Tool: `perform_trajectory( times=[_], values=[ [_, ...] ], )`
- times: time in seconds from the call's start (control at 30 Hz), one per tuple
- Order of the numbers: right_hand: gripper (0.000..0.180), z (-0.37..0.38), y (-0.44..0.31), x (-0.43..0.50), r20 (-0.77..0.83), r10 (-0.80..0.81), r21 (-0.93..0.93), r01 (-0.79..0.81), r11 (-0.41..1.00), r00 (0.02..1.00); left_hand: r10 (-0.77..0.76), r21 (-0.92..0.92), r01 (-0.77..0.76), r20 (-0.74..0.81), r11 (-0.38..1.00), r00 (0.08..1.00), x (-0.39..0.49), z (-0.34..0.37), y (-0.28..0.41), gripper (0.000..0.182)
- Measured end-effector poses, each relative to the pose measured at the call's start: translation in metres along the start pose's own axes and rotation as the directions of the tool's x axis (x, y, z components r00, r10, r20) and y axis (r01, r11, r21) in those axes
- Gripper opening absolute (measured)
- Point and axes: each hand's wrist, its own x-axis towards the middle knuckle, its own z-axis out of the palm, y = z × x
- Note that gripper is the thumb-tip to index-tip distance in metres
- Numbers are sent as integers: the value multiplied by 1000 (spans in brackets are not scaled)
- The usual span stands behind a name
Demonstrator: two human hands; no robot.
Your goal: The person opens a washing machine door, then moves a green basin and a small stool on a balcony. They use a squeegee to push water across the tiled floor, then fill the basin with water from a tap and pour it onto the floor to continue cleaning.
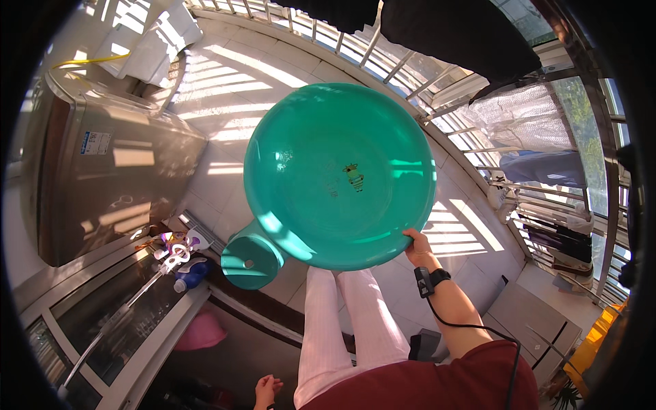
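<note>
A large round green plastic basin (pixel 328 205) with a small cartoon print on its bottom takes up the middle of the view. My right hand (pixel 419 246) grips its rim at the lower right, the thumb over the edge and the other fingers partly hidden. My left hand (pixel 268 388) is low in the view, away from the basin, its fingers loosely curled with nothing seen in them. A smaller green plastic vessel with a hole in its base (pixel 251 262) adjoins the basin's lower left; whether they are joined I cannot tell.
A metallic appliance (pixel 118 159) stands at left. Near a glazed door lie a blue bottle (pixel 192 274) and a mop with a metal pole (pixel 141 291). A pink plastic item (pixel 202 330) is below. Barred windows with hanging laundry (pixel 517 118) curve along the right; a grey cabinet (pixel 533 323) stands lower right.
</note>
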Motion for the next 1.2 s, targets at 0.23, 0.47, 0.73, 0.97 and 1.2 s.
perform_trajectory(
  times=[0.23,0.47,0.73,0.97,1.2],
  values=[
    [26,-63,-14,10,-107,-48,33,52,998,993,50,143,-46,-21,989,999,-9,9,37,17],
    [37,-23,-3,83,-266,-21,-30,13,999,964,88,202,-78,-45,976,995,-27,4,45,17],
    [23,-117,17,48,-347,36,124,8,992,937,105,262,-88,-54,961,993,-25,-2,49,19],
    [20,-260,39,-52,-419,23,304,117,946,908,134,363,-131,19,922,991,-26,5,70,17],
    [25,-370,62,-231,-594,-26,201,179,963,804,119,374,-112,4,921,993,-23,13,88,20]
  ],
)
